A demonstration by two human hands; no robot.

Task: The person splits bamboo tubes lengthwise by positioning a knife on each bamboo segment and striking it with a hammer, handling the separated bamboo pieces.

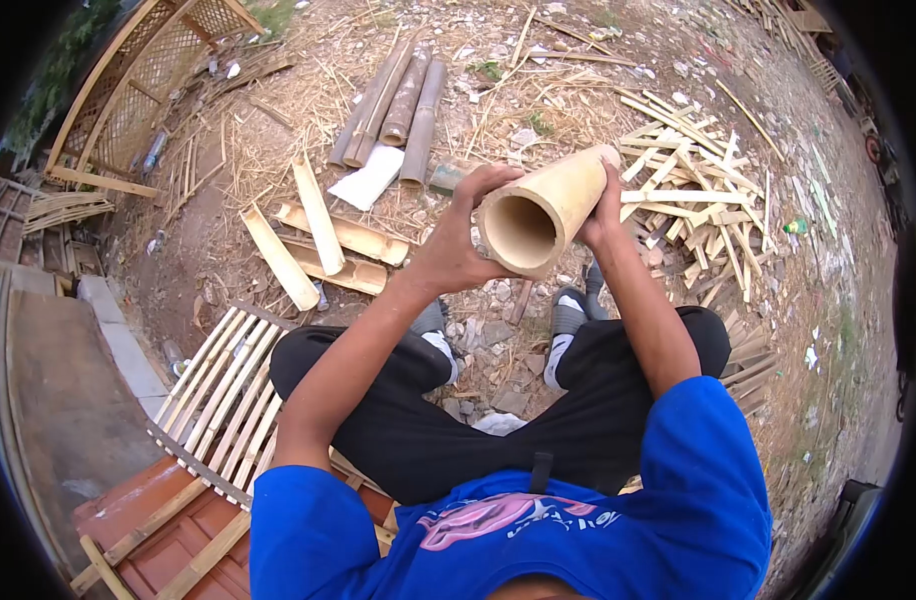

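A thick, pale bamboo tube (570, 195) is held up in front of my knees, its hollow open end tilted toward me. My left hand (465, 235) grips the tube's near end from the left, fingers over the top and thumb beneath. On the other side, my right hand (606, 210) wraps around it farther along; some of its fingers are hidden behind the tube. Below and to the left, split bamboo halves (348, 238) lie on the ground. Several whole dark bamboo tubes (410, 92) rest farther off.
A pile of split bamboo strips (698, 190) spreads on the right. To my left are a slatted bamboo panel (228, 385), a reddish board (143, 515) and grey blocks (123, 335). A lattice wooden frame (143, 85) stands at the far left. Debris and straw cover the ground.
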